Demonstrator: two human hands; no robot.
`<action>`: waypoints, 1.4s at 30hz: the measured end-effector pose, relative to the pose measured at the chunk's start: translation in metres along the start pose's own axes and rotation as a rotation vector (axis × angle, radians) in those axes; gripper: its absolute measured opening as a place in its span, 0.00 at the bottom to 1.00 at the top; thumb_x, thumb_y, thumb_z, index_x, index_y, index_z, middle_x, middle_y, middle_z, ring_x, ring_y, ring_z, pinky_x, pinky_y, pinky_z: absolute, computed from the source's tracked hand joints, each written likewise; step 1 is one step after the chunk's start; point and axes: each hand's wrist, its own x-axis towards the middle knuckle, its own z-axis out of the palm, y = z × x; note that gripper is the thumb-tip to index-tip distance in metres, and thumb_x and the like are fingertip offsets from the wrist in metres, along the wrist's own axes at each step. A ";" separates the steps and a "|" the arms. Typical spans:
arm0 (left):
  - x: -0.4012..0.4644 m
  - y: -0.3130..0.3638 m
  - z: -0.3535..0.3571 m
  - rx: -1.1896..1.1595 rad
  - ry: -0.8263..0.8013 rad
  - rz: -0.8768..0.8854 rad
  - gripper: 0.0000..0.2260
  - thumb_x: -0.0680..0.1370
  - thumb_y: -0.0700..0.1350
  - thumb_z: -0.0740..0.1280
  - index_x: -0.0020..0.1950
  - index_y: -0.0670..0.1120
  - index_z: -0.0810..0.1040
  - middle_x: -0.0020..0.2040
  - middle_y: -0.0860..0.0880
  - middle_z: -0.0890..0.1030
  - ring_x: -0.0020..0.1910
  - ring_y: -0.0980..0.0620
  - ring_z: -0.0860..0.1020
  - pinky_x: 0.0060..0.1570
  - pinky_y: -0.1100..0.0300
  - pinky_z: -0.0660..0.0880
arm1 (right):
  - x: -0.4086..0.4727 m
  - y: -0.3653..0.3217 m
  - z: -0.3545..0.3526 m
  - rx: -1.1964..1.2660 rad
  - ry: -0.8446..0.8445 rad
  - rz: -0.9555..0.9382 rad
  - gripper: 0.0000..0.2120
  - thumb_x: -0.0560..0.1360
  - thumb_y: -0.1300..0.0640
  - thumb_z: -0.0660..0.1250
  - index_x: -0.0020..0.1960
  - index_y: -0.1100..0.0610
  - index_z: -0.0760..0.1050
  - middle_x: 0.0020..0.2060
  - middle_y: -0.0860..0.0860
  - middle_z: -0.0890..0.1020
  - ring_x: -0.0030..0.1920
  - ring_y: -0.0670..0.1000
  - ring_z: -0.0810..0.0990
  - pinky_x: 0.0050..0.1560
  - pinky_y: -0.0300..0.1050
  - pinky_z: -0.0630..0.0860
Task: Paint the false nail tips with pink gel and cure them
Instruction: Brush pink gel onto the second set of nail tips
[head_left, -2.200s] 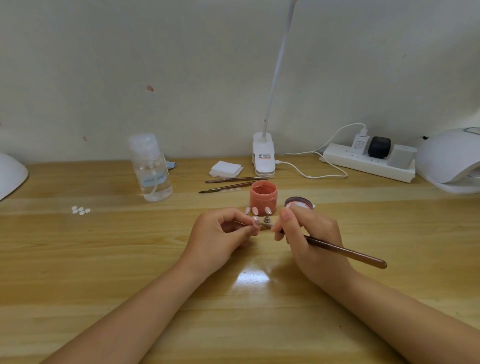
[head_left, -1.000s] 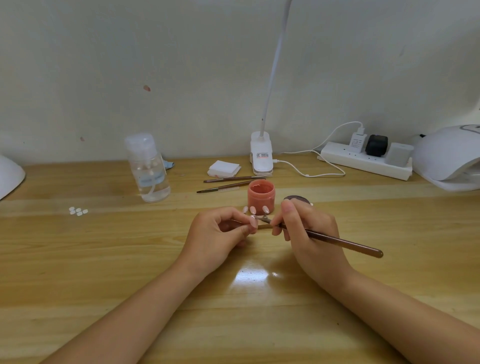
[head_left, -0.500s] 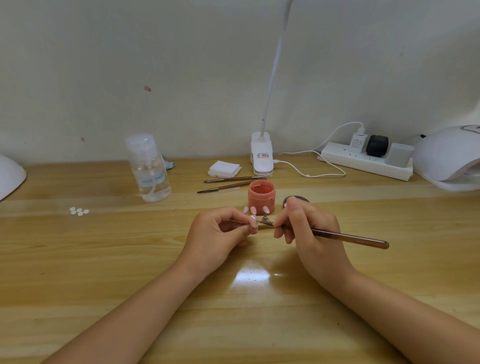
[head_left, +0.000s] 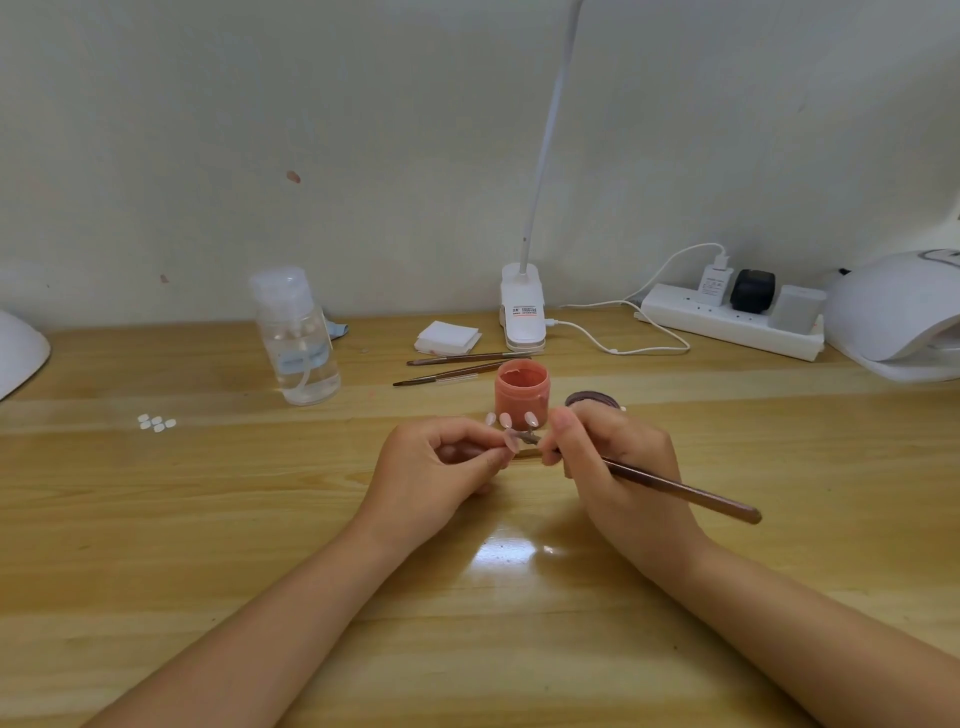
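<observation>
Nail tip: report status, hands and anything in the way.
Left hand pinches tip on its stick. Right hand grips brush, bristles at the tip. Pink jar just behind, not in the way.

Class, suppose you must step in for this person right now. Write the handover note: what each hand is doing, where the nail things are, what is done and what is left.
Left hand: pinches a nail tip on its holder.
Right hand: grips the brush, bristle end at that tip.
Things: pink jar open behind the hands, more tips standing in front of it; dark lid to its right; loose tips far left; curing lamp far right; two spare brushes behind the jar.
Done: tip being painted; how many are finished, cannot tell.
Left: paint the remaining tips, then cure them.
</observation>
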 end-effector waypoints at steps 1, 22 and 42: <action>0.000 0.000 0.000 -0.003 0.002 -0.003 0.12 0.70 0.35 0.71 0.35 0.53 0.83 0.33 0.52 0.83 0.35 0.58 0.80 0.33 0.67 0.76 | -0.001 0.001 -0.001 0.041 0.010 0.011 0.15 0.76 0.51 0.56 0.32 0.49 0.73 0.25 0.43 0.74 0.27 0.41 0.73 0.30 0.31 0.67; 0.000 0.000 0.000 0.118 0.035 0.041 0.08 0.69 0.34 0.72 0.39 0.47 0.84 0.31 0.58 0.79 0.30 0.63 0.74 0.34 0.64 0.77 | -0.001 0.002 -0.001 0.015 0.038 0.026 0.18 0.75 0.51 0.57 0.30 0.56 0.75 0.24 0.50 0.76 0.27 0.46 0.73 0.29 0.41 0.70; 0.000 0.001 0.000 0.123 0.051 0.007 0.08 0.69 0.34 0.71 0.38 0.47 0.84 0.32 0.56 0.79 0.31 0.61 0.73 0.37 0.55 0.78 | -0.004 0.005 -0.002 0.077 0.027 0.037 0.20 0.75 0.51 0.56 0.28 0.55 0.74 0.21 0.49 0.75 0.24 0.41 0.72 0.29 0.31 0.67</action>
